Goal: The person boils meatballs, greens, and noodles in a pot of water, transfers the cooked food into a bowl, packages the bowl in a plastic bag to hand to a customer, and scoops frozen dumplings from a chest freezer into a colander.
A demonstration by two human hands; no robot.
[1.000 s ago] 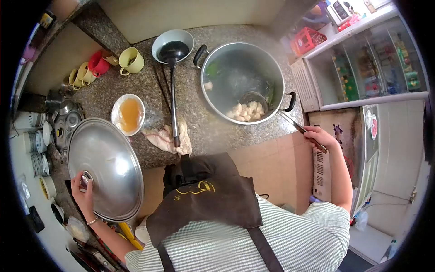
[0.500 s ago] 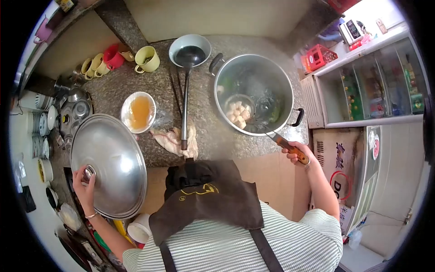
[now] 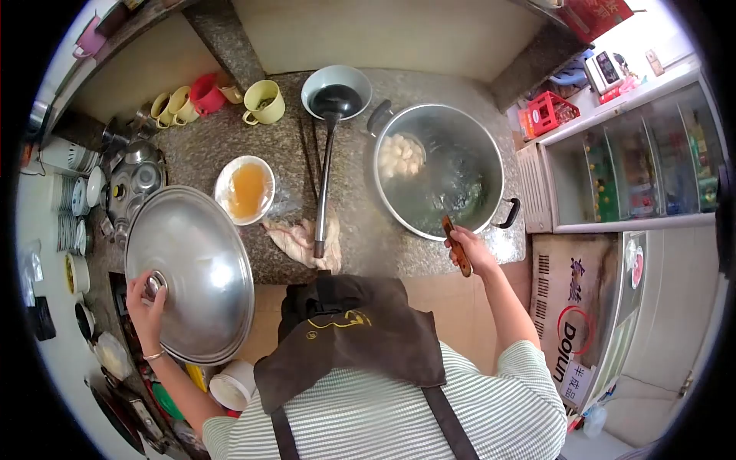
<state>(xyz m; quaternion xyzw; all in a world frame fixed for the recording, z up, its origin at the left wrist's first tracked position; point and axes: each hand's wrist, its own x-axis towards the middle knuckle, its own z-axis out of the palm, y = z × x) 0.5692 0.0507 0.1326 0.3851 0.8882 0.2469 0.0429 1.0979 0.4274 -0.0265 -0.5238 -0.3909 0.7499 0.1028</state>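
My left hand (image 3: 144,308) grips the knob of a large round metal lid (image 3: 201,245), held tilted on the left. My right hand (image 3: 474,250) is wrapped round the wooden handle of a strainer (image 3: 456,244) at the near side of a big metal pot (image 3: 502,165). Pale chunks (image 3: 402,156) sit in the strainer's bowl, inside the pot by its far left wall. Steam and rippling liquid blur the shaft between handle and bowl. Left of the pot, a long-handled black ladle (image 3: 328,161) rests with its head in a grey bowl (image 3: 312,86).
A plastic-covered bowl of amber liquid (image 3: 249,190) and a crumpled cloth (image 3: 294,244) lie on the stone counter. Yellow mugs (image 3: 264,103) and a red mug (image 3: 207,93) stand along the back. A glass-fronted cooler (image 3: 632,172) is on the right.
The strainer with its chunks has moved from the pot's near side to the far left wall. My right hand has shifted left towards the rim. My left hand still holds the lid.
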